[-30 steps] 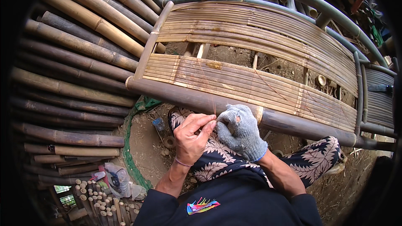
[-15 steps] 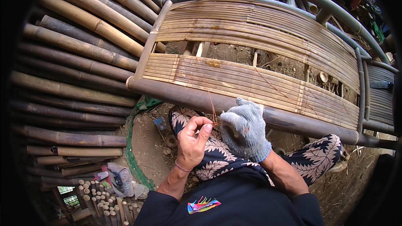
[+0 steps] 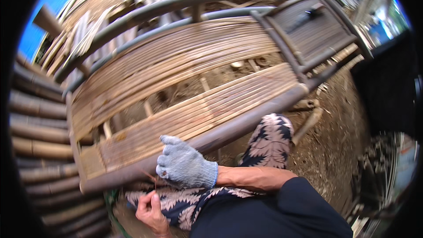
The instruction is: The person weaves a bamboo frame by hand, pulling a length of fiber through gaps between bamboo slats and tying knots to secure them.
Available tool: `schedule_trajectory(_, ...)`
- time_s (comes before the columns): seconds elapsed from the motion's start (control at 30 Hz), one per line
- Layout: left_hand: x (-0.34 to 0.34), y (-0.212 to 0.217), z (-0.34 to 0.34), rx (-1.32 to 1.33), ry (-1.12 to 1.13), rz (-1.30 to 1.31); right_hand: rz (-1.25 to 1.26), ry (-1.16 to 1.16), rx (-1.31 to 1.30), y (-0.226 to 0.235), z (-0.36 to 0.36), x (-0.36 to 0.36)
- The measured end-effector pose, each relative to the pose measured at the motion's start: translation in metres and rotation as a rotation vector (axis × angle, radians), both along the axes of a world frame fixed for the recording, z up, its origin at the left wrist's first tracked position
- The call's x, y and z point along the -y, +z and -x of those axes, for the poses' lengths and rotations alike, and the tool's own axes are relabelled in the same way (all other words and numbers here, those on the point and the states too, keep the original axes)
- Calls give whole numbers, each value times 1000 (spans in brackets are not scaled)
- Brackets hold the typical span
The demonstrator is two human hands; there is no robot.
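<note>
My right hand point(image 3: 185, 167), in a grey knit glove, is curled against the front rail point(image 3: 251, 121) of a bamboo bench frame, its fingertips pinching a thin reddish strip point(image 3: 154, 184). My bare left hand point(image 3: 150, 209) sits just below, over my patterned trouser leg point(image 3: 176, 200), and pinches the lower end of the same strip. The bench's seat of narrow bamboo slats point(image 3: 198, 110) stretches away from the hands, with a curved slatted back point(image 3: 176, 57) beyond it.
Thick bamboo poles point(image 3: 35, 110) are stacked along the left. My right knee point(image 3: 271, 136) rests by the rail. Bamboo offcuts point(image 3: 308, 123) lie on the dirt ground point(image 3: 335, 150) to the right. A green hose point(image 3: 109, 196) shows near my left hand.
The view has swung and tilted right. Both hands have dropped toward the lower left, with my left hand pulling lower and away from the gloved hand along the strip.
</note>
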State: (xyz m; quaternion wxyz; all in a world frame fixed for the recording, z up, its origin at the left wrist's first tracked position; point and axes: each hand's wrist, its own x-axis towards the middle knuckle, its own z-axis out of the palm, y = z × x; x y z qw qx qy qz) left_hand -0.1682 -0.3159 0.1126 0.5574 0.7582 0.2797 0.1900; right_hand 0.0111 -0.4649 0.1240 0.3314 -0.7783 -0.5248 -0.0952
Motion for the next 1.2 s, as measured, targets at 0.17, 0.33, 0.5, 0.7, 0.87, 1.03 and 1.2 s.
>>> schedule_trajectory(0.17,34,-43,7,-409,-232,-196,154,-403,199,9,-82,121)
schedule_trajectory(0.33,29,-29,-8,-615,-930,-802,593,-1082,123,33,-177,315)
schedule_trajectory(0.5,113,35,-168,-274,-865,-689,572,-1434,142,16,-245,463)
schedule_trajectory(0.7,270,-82,-368,249,-782,-880,455,-1514,381,24,-337,541)
schedule_trajectory(0.87,300,-81,-383,-163,-870,-977,432,-1431,663,74,-426,587)
schedule_trajectory(1.03,303,-82,-388,-191,-892,-930,431,-1613,589,114,-536,616)
schedule_trajectory(1.2,303,-82,-393,-162,-931,-926,714,-1622,452,138,-622,626)
